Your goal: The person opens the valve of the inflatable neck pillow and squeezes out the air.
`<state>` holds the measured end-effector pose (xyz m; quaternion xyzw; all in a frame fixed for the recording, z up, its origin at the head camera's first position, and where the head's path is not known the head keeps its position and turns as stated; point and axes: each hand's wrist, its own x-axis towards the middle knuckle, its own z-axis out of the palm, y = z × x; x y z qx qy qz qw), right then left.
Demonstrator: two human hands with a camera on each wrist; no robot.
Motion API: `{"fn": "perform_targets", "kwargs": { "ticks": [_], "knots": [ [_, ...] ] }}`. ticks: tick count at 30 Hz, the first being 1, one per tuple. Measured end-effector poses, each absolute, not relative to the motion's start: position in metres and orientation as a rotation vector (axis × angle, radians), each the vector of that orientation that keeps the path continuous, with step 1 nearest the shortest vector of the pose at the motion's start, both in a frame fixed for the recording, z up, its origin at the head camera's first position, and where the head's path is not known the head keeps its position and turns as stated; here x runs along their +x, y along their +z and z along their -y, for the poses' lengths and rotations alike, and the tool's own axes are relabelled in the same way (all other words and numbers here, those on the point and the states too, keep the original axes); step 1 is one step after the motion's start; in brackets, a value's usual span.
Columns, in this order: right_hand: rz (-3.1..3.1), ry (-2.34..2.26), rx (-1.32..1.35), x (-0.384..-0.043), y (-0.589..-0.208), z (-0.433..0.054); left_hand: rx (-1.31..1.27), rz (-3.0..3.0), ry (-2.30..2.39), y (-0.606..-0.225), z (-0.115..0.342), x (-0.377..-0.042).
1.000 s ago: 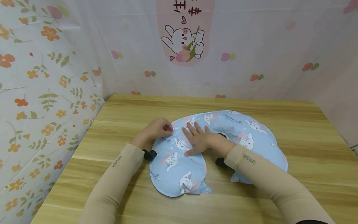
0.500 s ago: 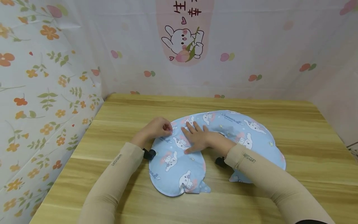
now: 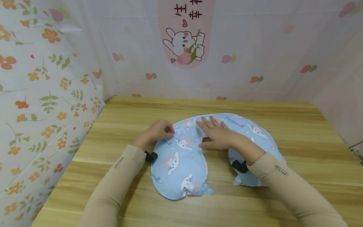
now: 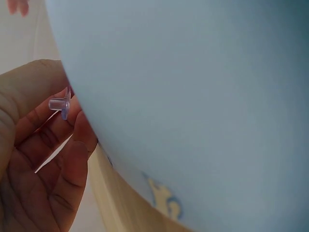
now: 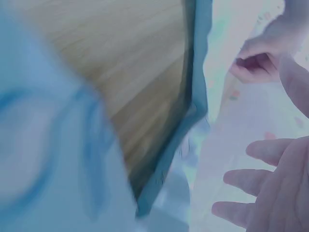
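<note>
A light blue, U-shaped inflatable neck pillow (image 3: 184,160) with white cartoon puppies lies on the table, its open side towards me. At its left edge my left hand (image 3: 158,130) pinches the rim with curled fingers. Beside those fingers, in the left wrist view, a clear plastic air valve (image 4: 59,104) sticks out from the pillow. My right hand (image 3: 218,135) is over the inner curve, fingers straight and spread. The right wrist view shows its fingers (image 5: 246,181) apart; whether they touch the fabric I cannot tell.
The pillow rests on a wood-grain table (image 3: 127,113). A white curtain with flowers (image 3: 56,104) hangs at the left, and a pale printed cloth (image 3: 255,47) covers the back. Black straps (image 3: 239,166) sit at both wrists.
My right hand has lifted off the pillow's left arm and moved right, over the inner curve. The left hand stays at the pillow's left edge.
</note>
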<state>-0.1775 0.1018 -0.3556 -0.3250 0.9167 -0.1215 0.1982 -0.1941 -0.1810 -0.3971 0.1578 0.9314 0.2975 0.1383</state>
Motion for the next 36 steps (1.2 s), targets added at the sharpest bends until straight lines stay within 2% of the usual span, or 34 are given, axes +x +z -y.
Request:
{"fn": "perform_targets", "kwargs": {
  "ticks": [8,17,24,36],
  "knots": [
    [-2.721,-0.448,-0.906,-0.158,-0.34,-0.15,0.446,-2.694,0.868,-0.396,0.181,-0.192],
    [-2.833,-0.51,-0.776,-0.141,-0.332,-0.2,0.415,-2.693,0.875,-0.397,0.18,-0.192],
    [-2.888,-0.455,-0.658,-0.128,-0.344,-0.219,0.374,-2.671,0.917,-0.399,0.181,-0.193],
    [-2.738,-0.604,-0.659,-0.125,-0.368,-0.234,0.366,-2.659,0.945,-0.398,0.182,-0.192]
  ]
}}
